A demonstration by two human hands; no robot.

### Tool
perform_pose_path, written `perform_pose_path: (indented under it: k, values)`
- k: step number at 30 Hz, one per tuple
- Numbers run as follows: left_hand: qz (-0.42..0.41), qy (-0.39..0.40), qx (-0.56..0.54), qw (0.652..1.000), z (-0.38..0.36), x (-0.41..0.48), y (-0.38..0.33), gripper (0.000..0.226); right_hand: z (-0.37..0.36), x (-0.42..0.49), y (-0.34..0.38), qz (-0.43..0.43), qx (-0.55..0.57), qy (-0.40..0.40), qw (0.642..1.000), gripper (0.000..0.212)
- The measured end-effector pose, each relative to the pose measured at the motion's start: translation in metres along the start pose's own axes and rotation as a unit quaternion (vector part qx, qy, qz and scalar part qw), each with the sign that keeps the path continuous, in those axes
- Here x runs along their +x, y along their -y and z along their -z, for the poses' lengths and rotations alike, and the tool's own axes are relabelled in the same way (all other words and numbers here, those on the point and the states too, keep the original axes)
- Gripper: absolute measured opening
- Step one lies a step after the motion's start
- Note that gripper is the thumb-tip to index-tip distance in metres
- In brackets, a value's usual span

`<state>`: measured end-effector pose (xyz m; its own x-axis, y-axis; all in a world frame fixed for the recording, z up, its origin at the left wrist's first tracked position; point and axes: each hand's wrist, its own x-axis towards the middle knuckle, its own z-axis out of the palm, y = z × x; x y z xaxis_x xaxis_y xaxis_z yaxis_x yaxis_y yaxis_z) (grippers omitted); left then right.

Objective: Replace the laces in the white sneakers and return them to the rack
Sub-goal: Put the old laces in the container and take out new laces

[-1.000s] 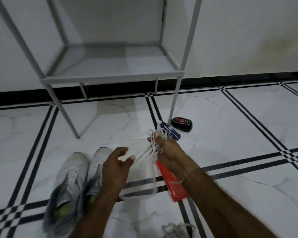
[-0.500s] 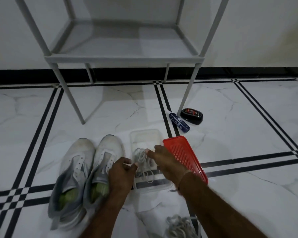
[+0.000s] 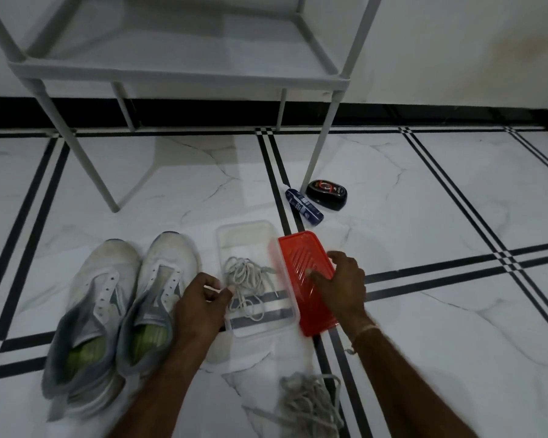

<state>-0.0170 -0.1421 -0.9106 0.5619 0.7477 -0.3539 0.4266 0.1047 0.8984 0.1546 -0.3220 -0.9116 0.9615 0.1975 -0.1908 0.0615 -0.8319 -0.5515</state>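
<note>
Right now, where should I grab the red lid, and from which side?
Take the lid by its right long edge, coming from the right with the thumb on top. It is thin and lies low on the floor, so probably only a pinch on the rim will work. Its left edge is against the tub. The right hand rests there.

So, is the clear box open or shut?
Open: the lid is off, beside the box, gripped by the right hand; laces lie uncovered inside.
</note>
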Motion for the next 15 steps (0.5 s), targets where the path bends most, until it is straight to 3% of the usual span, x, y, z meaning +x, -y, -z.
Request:
perform_pose_path:
  k: [2,4,7,10,12,15]
  values:
    - [0.003,-0.001,0.005,1.0,0.003,0.001,0.0,0.02,-0.006,0.001,-0.005,-0.066,-0.104,0.059,0.991,0.099]
    - [0.005,-0.005,0.008,1.0,0.005,0.002,0.004,0.021,-0.016,0.0,-0.01,-0.089,-0.132,0.089,0.983,0.106]
    - [0.004,0.002,0.013,1.0,0.003,0.004,0.005,0.023,-0.014,0.003,-0.022,-0.122,-0.026,0.096,0.987,0.091]
    - [0.019,0.031,-0.007,0.999,-0.002,0.002,0.003,0.024,0.012,0.003,-0.024,-0.093,0.155,0.13,0.975,0.048]
    - [0.019,0.041,-0.013,0.999,-0.003,0.0,0.002,0.025,0.033,-0.005,-0.011,-0.076,0.237,0.201,0.947,0.028]
    - [0.025,0.051,-0.022,0.998,-0.005,-0.002,0.003,0.023,0.051,-0.018,0.017,-0.029,0.301,0.294,0.907,0.029]
